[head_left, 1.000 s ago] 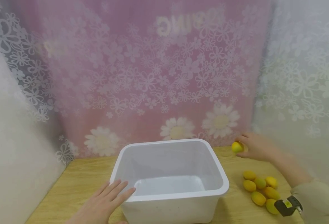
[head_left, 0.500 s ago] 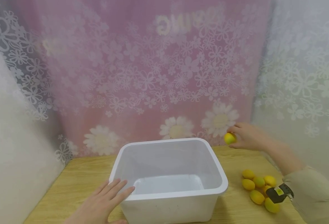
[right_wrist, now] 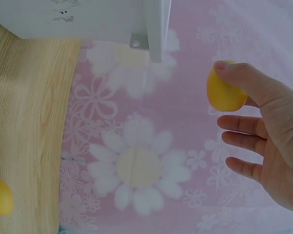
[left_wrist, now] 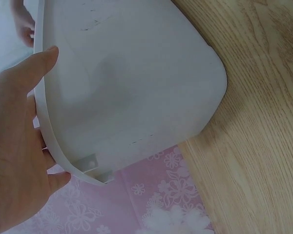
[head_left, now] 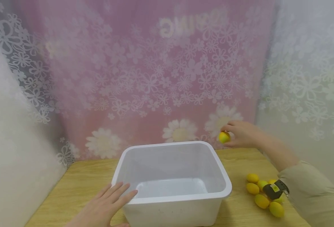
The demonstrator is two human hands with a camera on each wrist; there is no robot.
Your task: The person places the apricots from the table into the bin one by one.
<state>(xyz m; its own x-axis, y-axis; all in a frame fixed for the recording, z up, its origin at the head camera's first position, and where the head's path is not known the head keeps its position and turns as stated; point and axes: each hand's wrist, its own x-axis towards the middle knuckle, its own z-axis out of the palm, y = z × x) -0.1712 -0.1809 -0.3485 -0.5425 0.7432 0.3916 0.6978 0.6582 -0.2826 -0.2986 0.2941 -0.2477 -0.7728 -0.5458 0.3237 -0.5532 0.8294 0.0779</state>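
Observation:
My right hand (head_left: 242, 134) is raised behind and right of a white plastic tub (head_left: 178, 199), above the level of its far rim. Between thumb and fingertips it pinches a small oval yellow fruit (head_left: 224, 137), tinged green in the head view. The right wrist view shows the thumb on top of that fruit (right_wrist: 223, 95), with the other fingers spread apart below. At the tub's near left corner lies my left hand (head_left: 107, 201), fingers straight and spread over the rim. From the left wrist, its thumb (left_wrist: 41, 68) shows against the rim.
Several similar yellow fruits (head_left: 261, 201) lie clustered on the wooden table (head_left: 93, 171) right of the tub, partly hidden by a small black device (head_left: 275, 190) at my right wrist. A pink flowered curtain (head_left: 144, 94) hangs behind the table, with whitish sheets at both sides.
My right hand has moved left and up with the fruit, closer to the tub's far right corner. The left hand and tub have stayed in place.

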